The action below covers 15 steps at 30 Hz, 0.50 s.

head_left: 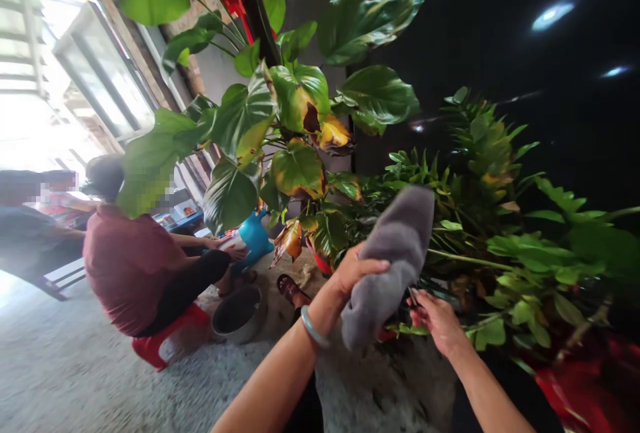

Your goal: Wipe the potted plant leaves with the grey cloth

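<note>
Now left hand point(353, 276) fingers clamped on grey cloth point(393, 253), right hand point(435, 316) fingers pinching a leaf point(413, 329).

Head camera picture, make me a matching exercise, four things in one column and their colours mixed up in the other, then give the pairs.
Things:
1. cloth held in the left hand
2. bangle on the left wrist
3. low stool under the seated person
4. watering can beside the big-leafed plant

Colours:
A. blue
B. grey
C. red
D. pale green

Pairs: 1-B, 2-D, 3-C, 4-A
</note>
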### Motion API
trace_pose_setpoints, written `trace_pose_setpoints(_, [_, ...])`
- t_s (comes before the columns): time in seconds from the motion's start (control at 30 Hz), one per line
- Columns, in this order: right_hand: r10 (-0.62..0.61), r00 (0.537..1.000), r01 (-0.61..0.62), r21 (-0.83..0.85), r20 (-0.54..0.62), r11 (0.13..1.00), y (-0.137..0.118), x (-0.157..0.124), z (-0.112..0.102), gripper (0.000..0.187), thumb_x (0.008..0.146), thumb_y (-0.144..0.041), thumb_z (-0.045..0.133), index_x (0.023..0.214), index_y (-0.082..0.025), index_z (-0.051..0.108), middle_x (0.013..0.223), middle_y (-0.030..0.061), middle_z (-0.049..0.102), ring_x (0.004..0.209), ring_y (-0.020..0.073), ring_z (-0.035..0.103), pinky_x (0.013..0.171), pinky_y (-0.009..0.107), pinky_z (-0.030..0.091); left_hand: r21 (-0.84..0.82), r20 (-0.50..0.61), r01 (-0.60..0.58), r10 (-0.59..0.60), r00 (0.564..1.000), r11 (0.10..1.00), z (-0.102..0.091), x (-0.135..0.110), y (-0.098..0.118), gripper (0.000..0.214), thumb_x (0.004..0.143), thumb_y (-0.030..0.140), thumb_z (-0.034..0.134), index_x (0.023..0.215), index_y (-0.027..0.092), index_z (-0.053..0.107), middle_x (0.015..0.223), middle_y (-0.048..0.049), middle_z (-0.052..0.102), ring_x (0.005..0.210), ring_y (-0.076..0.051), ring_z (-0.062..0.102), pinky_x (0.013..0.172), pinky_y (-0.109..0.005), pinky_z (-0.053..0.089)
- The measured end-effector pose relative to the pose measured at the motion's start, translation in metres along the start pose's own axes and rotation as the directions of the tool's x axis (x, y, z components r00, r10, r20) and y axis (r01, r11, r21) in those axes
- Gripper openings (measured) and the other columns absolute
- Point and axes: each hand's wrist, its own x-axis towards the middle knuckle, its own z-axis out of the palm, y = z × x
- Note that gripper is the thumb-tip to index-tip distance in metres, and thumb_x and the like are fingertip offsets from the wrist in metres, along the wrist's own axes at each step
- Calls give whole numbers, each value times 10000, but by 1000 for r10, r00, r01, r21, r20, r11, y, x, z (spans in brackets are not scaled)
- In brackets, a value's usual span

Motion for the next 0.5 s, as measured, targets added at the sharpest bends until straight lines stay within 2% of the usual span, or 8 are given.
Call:
trace_pose_setpoints(0.1, [57, 998, -56, -9, 19, 998, 4, 0, -3, 281, 410, -384, 717, 448, -216, 494, 322, -46, 453, 285, 104, 419, 320, 239, 347, 206, 89, 230, -252, 964, 951, -13, -18, -26, 301, 434, 161, 762, 734, 139, 736, 637, 12, 681, 596, -159, 570, 613, -266, 438])
trace_pose_setpoints(0.17, [77, 997, -77, -14, 28, 997, 4, -1, -6, 298, 418, -360, 721, 425, -228, 453, 289, -59, 400, 271, 106, 404, 314, 242, 338, 271, 160, 287, -337, 928, 919, -23, -34, -19, 329, 450, 167, 761, 778, 158, 747, 674, 10, 701, 617, -175, 589, 621, -282, 459])
trace_pose_setpoints(0.2, [80, 996, -80, -10, 28, 997, 3, -1, -7, 295, 421, -353, 722, 433, -230, 454, 301, -53, 420, 283, 113, 423, 320, 245, 350, 265, 181, 265, -318, 931, 927, -27, -39, -8, 358, 472, 174, 759, 829, 167, 751, 714, 2, 718, 645, -187, 606, 641, -293, 471])
trace_pose_setpoints(0.27, [74, 997, -74, 6, 22, 997, 0, -3, -8, 269, 424, -358, 724, 482, -223, 498, 375, -25, 519, 330, 125, 478, 343, 248, 385, 193, 193, 148, -185, 964, 970, -30, -39, 21, 421, 504, 189, 760, 924, 165, 742, 772, -20, 737, 686, -202, 628, 674, -306, 481])
trace_pose_setpoints(0.33, [61, 998, -62, 28, 10, 998, -4, -4, -6, 269, 417, -376, 729, 539, -212, 553, 476, -2, 609, 371, 121, 507, 362, 244, 407, 81, 134, 0, -10, 991, 997, -26, -28, 44, 446, 529, 211, 757, 969, 144, 721, 799, -35, 738, 705, -203, 639, 696, -310, 481])
trace_pose_setpoints(0.37, [50, 999, -50, 35, 6, 998, -5, -4, -5, 279, 412, -386, 731, 559, -209, 572, 512, 3, 633, 379, 117, 510, 366, 242, 411, 33, 94, -59, 56, 994, 998, -22, -20, 49, 443, 543, 221, 750, 975, 133, 713, 815, -39, 737, 720, -204, 644, 709, -312, 480])
trace_pose_setpoints(0.43, [18, 1000, -18, 28, -2, 999, -5, -3, -3, 291, 404, -404, 730, 561, -207, 584, 526, 4, 643, 376, 113, 505, 366, 246, 416, -6, 49, -96, 96, 994, 995, -13, -3, 41, 428, 548, 219, 742, 965, 130, 710, 832, -38, 733, 745, -205, 647, 727, -310, 479])
trace_pose_setpoints(0.5, [-12, 1000, 12, -1, -6, 1000, -2, -2, -2, 286, 405, -420, 719, 530, -208, 574, 471, 1, 614, 352, 120, 494, 349, 253, 409, 51, 63, -36, 33, 997, 998, -7, 6, 16, 383, 512, 200, 753, 891, 152, 722, 770, -12, 721, 709, -187, 636, 706, -289, 476])
